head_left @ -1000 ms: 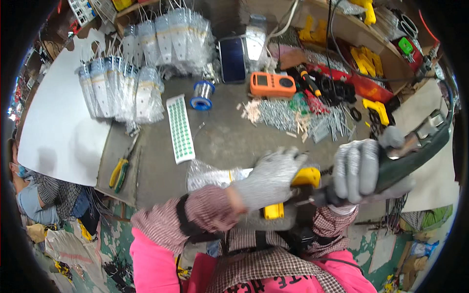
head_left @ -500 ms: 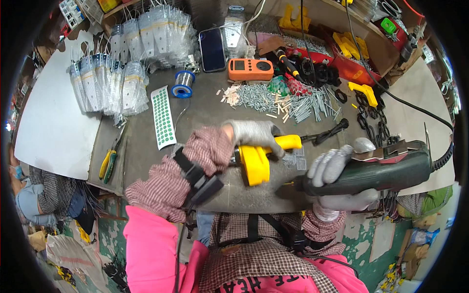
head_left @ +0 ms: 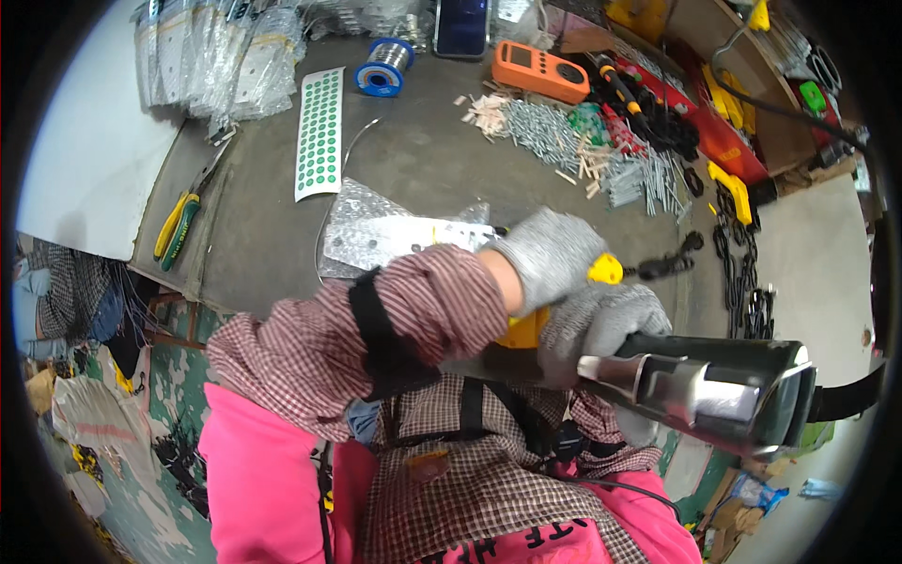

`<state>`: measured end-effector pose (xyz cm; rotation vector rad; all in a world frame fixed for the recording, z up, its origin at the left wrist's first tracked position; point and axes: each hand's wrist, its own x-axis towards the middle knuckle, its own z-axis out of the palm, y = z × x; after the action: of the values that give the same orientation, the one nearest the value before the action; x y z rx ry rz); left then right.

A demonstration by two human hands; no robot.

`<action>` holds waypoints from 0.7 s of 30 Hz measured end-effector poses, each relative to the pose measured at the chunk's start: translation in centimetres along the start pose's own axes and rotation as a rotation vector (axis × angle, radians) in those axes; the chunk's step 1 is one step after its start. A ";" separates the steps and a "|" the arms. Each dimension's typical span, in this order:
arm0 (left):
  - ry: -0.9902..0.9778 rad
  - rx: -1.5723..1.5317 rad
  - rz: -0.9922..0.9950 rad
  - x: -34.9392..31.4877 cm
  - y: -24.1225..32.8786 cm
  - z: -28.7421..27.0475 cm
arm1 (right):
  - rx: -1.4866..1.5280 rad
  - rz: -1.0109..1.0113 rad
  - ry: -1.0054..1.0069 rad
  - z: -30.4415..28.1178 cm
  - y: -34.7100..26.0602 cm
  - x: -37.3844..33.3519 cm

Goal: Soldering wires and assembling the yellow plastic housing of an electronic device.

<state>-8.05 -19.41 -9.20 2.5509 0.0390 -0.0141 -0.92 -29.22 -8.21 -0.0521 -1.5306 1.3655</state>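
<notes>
My left hand (head_left: 550,258), in a grey glove, is closed around a yellow plastic handle piece (head_left: 528,331). Most of that piece is hidden behind both hands. Right beside it, my gloved right hand (head_left: 601,329) grips a dark corded electric screwdriver (head_left: 723,385) with a shiny metal bracket along its body. The tool lies level with its front end to the left, close to the yellow piece; its tip is hidden. Under my left forearm sits a white plate in a clear plastic bag (head_left: 376,240), partly covered by the sleeve.
Screws (head_left: 545,132), an orange meter (head_left: 540,70) and a phone (head_left: 461,26) lie at the back. To the left are a green sticker sheet (head_left: 319,136), a solder spool (head_left: 384,68) and pliers (head_left: 183,221). Black chain-like parts (head_left: 738,254) and another yellow handle (head_left: 731,193) lie right.
My view has shifted, so the table's things sit higher. My hands have come together, and the electric screwdriver has moved to the yellow handle piece. The bagged plate now shows beside my left forearm.
</notes>
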 end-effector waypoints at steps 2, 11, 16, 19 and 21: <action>0.036 0.028 -0.004 0.6 -0.1 1.1 | 0.108 -0.091 -0.301 -2.7 0.4 1.0; 0.099 -0.032 -0.046 0.4 0.4 0.5 | -0.189 -0.036 0.073 0.2 -1.6 -0.3; 0.080 0.011 -0.094 -0.4 0.5 1.3 | -0.216 -0.049 0.229 2.4 -1.3 -1.5; 0.115 -0.021 -0.123 0.4 0.5 1.7 | -0.140 -0.050 0.429 3.7 -0.8 -3.0; 0.254 -0.100 0.025 0.3 -0.4 2.1 | -0.321 -0.054 0.701 5.1 -1.5 -1.2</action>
<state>-7.79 -20.21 -11.14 2.4380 0.1032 0.3142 -3.07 -34.06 -6.91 -0.6187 -1.1171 0.9018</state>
